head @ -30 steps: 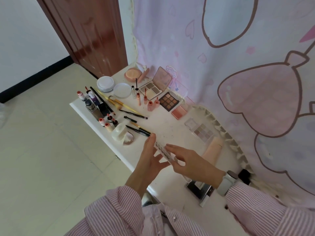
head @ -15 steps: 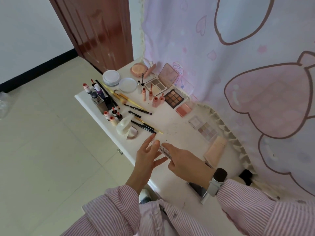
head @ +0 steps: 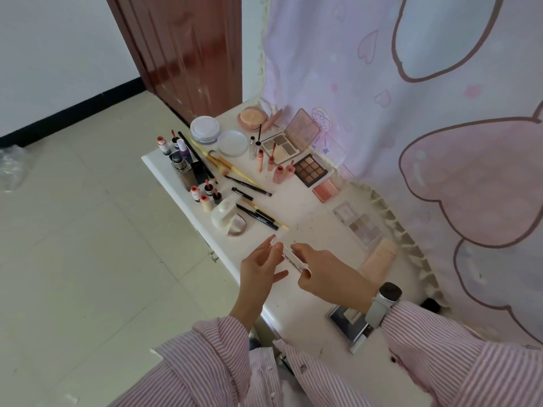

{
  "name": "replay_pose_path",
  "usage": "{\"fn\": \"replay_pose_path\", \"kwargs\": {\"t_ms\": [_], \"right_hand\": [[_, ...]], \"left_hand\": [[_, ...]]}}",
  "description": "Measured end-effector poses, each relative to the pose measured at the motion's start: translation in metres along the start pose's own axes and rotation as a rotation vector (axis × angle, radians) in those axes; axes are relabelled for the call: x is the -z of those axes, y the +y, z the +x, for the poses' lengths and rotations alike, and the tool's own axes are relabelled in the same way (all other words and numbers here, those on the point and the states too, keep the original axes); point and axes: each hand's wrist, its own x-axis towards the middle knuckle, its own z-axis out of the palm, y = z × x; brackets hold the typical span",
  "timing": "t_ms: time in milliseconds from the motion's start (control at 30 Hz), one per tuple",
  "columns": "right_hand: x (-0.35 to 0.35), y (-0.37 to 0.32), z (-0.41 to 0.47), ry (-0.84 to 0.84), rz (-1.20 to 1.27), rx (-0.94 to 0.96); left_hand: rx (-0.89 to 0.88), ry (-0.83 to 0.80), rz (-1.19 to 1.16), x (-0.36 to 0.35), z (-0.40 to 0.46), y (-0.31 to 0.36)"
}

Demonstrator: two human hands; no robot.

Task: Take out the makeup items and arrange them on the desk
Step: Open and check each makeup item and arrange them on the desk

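Both hands hold a thin, flat, clear palette (head: 293,257) edge-on above the white desk (head: 296,212), near its front edge. My left hand (head: 261,267) has fingers spread along the palette's left side. My right hand (head: 324,270) pinches its right end. Makeup lies across the desk: an open eyeshadow palette (head: 283,146), a brown contour palette (head: 310,169), a pink blush (head: 325,190), a pale glitter palette (head: 364,229), a peach tube (head: 379,257), several pencils and brushes (head: 255,212), and small bottles (head: 188,168).
A pink cartoon curtain (head: 411,98) hangs along the desk's far side. A brown door (head: 182,48) stands behind the desk's far end. A dark box (head: 351,321) lies near my right wrist. A white sponge holder (head: 224,215) sits at the front edge. Tiled floor lies left.
My hands, still holding the clear palette, have stayed over the desk's front edge. My left fingers have closed in along its side. The camera has tilted slightly.
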Motion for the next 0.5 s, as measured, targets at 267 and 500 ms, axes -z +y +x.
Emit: {"fn": "replay_pose_path", "kwargs": {"t_ms": [267, 500], "right_hand": [[0.001, -0.002, -0.001, -0.01, -0.034, -0.002], [0.015, -0.003, -0.004, 0.047, 0.076, -0.017]], "left_hand": [[0.007, 0.001, 0.013, -0.002, 0.0, 0.006], [-0.054, 0.016, -0.013, -0.002, -0.01, 0.006]]}}
